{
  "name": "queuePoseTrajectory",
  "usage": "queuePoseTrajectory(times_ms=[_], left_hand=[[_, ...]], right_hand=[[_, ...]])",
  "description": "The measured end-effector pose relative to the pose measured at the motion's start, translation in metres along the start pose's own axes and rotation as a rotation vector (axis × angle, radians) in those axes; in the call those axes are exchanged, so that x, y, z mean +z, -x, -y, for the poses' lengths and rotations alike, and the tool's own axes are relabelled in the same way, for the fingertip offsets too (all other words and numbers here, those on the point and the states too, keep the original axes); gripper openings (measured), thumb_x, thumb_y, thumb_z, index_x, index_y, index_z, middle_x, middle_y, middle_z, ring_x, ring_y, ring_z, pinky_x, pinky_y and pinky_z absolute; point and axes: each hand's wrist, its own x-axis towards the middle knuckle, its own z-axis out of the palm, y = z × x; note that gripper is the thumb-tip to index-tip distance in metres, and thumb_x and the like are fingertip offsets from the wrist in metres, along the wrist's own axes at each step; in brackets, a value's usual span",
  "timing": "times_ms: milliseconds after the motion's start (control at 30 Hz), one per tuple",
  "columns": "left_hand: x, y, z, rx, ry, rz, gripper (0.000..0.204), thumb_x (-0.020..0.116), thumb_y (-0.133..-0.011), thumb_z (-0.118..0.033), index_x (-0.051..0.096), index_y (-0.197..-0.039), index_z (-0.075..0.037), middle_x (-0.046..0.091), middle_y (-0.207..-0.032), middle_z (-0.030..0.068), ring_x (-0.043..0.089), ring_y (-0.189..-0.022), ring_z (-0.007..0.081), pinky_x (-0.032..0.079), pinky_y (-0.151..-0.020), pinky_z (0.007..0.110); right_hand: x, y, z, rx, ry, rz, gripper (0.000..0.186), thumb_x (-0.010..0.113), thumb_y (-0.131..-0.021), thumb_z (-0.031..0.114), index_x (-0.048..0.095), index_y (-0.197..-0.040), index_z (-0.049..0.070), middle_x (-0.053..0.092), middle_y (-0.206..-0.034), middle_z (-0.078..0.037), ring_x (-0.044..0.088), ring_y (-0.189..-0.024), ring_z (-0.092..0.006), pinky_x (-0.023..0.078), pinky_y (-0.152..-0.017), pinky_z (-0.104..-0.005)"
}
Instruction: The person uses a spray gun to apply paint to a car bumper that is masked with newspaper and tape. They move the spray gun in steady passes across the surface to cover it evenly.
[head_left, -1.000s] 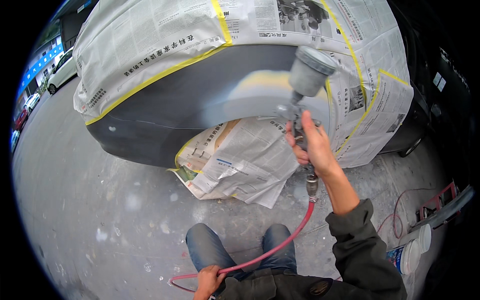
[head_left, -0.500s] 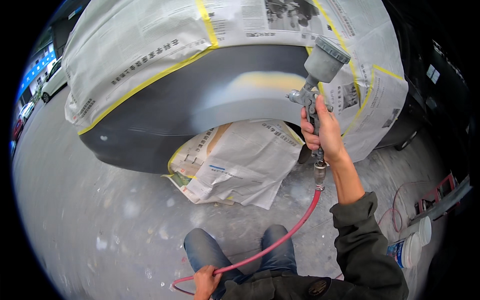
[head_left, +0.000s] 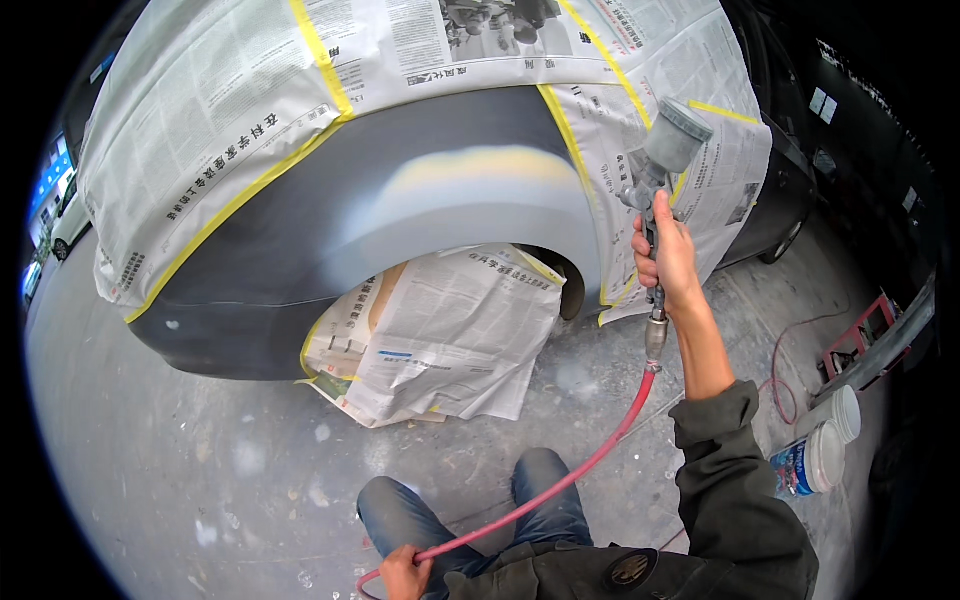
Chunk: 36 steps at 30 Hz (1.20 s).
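A grey spray gun (head_left: 650, 195) with a cup on top is gripped in my right hand (head_left: 668, 250), held upright at the right of a dark car fender (head_left: 250, 255). Its nozzle points left, over the newspaper masking. A pale grey patch with a yellowish area (head_left: 470, 178) spreads above the wheel arch. From the gun's handle a red air hose (head_left: 560, 485) curves down across my knees. My left hand (head_left: 406, 573) is closed around that hose near my lap.
Newspaper sheets (head_left: 230, 130) edged with yellow tape cover the car body around the fender. More newspaper (head_left: 450, 340) hangs over the wheel. Two white buckets (head_left: 825, 457) and a red metal frame (head_left: 862, 335) stand at the right. A white car (head_left: 70, 222) is far left.
The spray gun in my right hand has moved right along the fender, past the pale patch onto the newspaper. The view has shifted to the right. My left hand keeps its hold on the hose.
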Motion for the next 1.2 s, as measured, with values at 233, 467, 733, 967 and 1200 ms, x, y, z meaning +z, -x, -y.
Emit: queuePoseTrajectory(times_ms=[233,467,733,967,1200], left_hand=[[-0.009,0.002,-0.001,-0.086,0.030,-0.087,0.031,0.080,-0.073,-0.028,0.063,-0.063,-0.004,0.060,-0.059,0.0140,0.061,-0.056,0.0338,0.047,-0.054,0.040],[-0.017,0.009,-0.006,-0.110,-0.018,-0.138,0.033,0.083,-0.071,-0.030,0.062,-0.062,-0.005,0.059,-0.055,0.0123,0.061,-0.052,0.0312,0.046,-0.051,0.038],[-0.015,0.011,-0.007,-0.124,-0.015,-0.186,0.034,0.084,-0.069,-0.030,0.062,-0.062,-0.005,0.059,-0.054,0.0122,0.061,-0.051,0.0308,0.046,-0.050,0.038],[-0.020,0.003,-0.022,-0.128,0.013,-0.186,0.033,0.084,-0.070,-0.028,0.061,-0.061,-0.005,0.058,-0.053,0.0127,0.060,-0.049,0.0301,0.045,-0.049,0.037],[-0.021,-0.006,-0.030,-0.107,0.008,-0.174,0.033,0.084,-0.070,-0.027,0.062,-0.063,-0.004,0.057,-0.053,0.0127,0.058,-0.048,0.0296,0.045,-0.048,0.037]], right_hand=[[0.049,-0.001,0.015,-0.024,-0.006,0.255,0.060,0.044,-0.094,0.066,0.051,-0.088,0.007,0.040,-0.061,0.004,0.028,-0.040,-0.0036,0.023,-0.038,-0.0216],[0.092,0.004,0.031,-0.009,0.012,0.429,0.059,0.045,-0.093,0.066,0.050,-0.086,0.008,0.040,-0.061,0.004,0.030,-0.042,-0.0031,0.024,-0.038,-0.0214],[0.125,0.003,0.035,0.018,0.003,0.697,0.058,0.039,-0.096,0.065,0.052,-0.089,0.009,0.041,-0.062,0.004,0.028,-0.041,-0.0023,0.023,-0.037,-0.0204],[0.116,-0.010,0.041,-0.029,-0.023,0.603,0.061,0.046,-0.091,0.069,0.051,-0.085,0.009,0.041,-0.061,0.004,0.030,-0.042,-0.0027,0.023,-0.037,-0.0207],[0.080,-0.018,0.038,-0.003,-0.058,0.500,0.060,0.046,-0.092,0.069,0.050,-0.086,0.009,0.041,-0.062,0.004,0.029,-0.041,-0.0027,0.022,-0.037,-0.0204]])
